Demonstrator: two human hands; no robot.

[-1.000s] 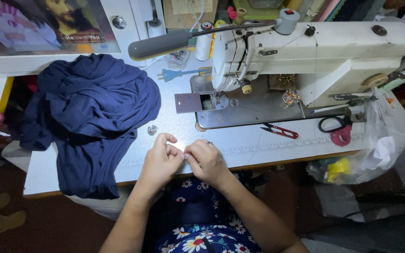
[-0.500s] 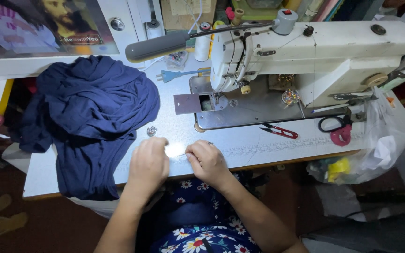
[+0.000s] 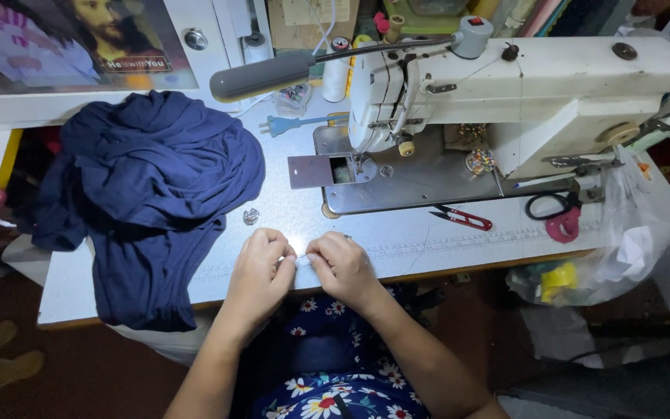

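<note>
My left hand (image 3: 261, 268) and my right hand (image 3: 341, 265) meet at the front of the grey sewing table (image 3: 443, 237). Between their fingertips they pinch a small white piece (image 3: 302, 260), mostly hidden by the fingers, so I cannot tell what it is. A white sewing machine (image 3: 505, 85) stands behind the hands at the right. A heap of navy blue fabric (image 3: 145, 186) lies at the left and hangs over the table's front edge.
A small silver bobbin (image 3: 251, 216) lies near the fabric. Red thread snips (image 3: 463, 219) and black-handled scissors (image 3: 554, 206) rest on the right. A clear plastic bag (image 3: 622, 248) hangs off the right corner. A blue plug (image 3: 279, 124) and thread spools (image 3: 338, 62) sit at the back.
The hands drew slightly apart over the white piece half a second ago, then closed together again on it. Nothing else on the table moved.
</note>
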